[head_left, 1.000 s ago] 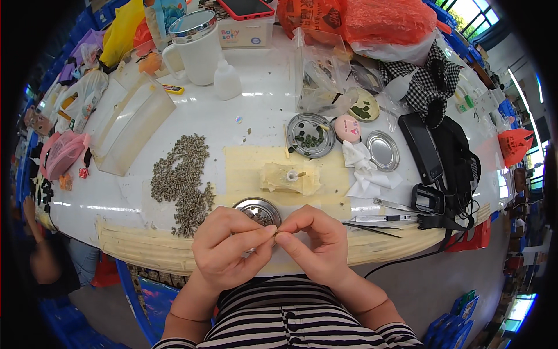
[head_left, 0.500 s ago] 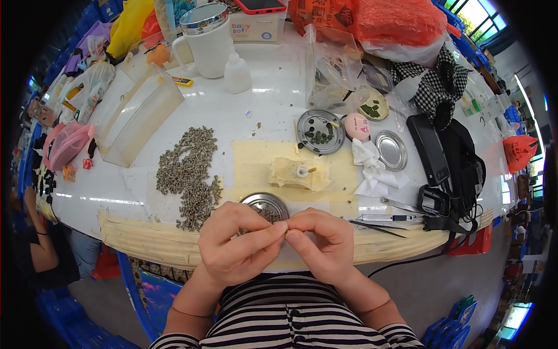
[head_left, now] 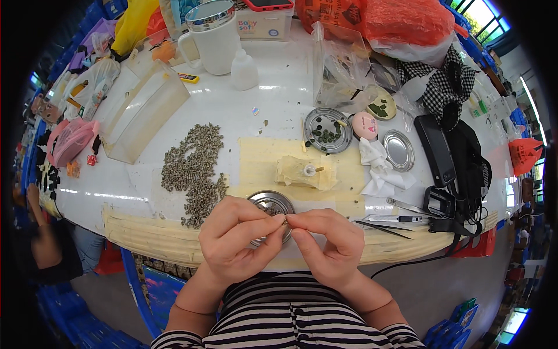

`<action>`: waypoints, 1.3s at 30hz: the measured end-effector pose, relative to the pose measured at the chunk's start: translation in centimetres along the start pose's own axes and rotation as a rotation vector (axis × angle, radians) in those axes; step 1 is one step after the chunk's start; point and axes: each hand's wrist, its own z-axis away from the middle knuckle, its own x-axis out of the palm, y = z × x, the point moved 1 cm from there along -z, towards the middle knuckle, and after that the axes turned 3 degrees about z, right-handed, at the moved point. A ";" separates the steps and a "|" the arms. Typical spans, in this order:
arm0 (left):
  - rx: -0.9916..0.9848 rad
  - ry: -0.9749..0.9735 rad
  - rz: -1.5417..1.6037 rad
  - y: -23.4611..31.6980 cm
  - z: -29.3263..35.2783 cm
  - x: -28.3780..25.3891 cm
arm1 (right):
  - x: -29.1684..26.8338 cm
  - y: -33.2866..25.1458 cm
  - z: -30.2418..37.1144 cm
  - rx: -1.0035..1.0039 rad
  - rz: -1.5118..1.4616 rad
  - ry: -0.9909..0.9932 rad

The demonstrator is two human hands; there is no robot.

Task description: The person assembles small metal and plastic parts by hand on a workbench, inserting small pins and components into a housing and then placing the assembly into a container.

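Note:
My left hand (head_left: 235, 238) and my right hand (head_left: 330, 241) meet just past the table's front edge. Thumb and index finger of the left are pinched together. The right index fingertip touches the same spot, its thumb slightly lower. A tiny piece (head_left: 285, 221) shows between the fingertips, too small to name. Partly hidden under my hands is a round metal dish (head_left: 273, 195) holding small bits. To its left lies a spread heap of small grey metallic pieces (head_left: 195, 163). Beyond the dish sits a tape-covered block (head_left: 296, 173) with a short stick poking from a white fitting.
A metal dish of dark green pieces (head_left: 327, 135), a pink round case (head_left: 364, 125), tissues (head_left: 378, 166) and a metal lid (head_left: 399, 150) lie right of centre. Farther right are a craft knife (head_left: 401, 218) and black straps. A white mug (head_left: 214, 49) stands behind; a person sits far left.
The view has shifted a little, so the table's things appear farther right. My right thumb and index finger have parted slightly; both hands stay together at the fingertips.

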 end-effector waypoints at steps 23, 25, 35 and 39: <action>0.060 -0.075 0.088 0.2 -0.1 0.1 | -0.5 0.7 0.7 0.524 -0.722 -0.199; 0.060 -0.074 0.069 0.2 -0.1 0.2 | -0.6 0.7 0.7 0.442 -0.609 -0.166; 0.021 -0.023 -0.041 0.0 0.1 0.5 | 0.2 -0.1 0.1 -0.146 0.088 0.069; 0.001 -0.011 -0.032 0.1 0.2 0.3 | 0.1 -0.2 0.4 -0.086 0.084 0.055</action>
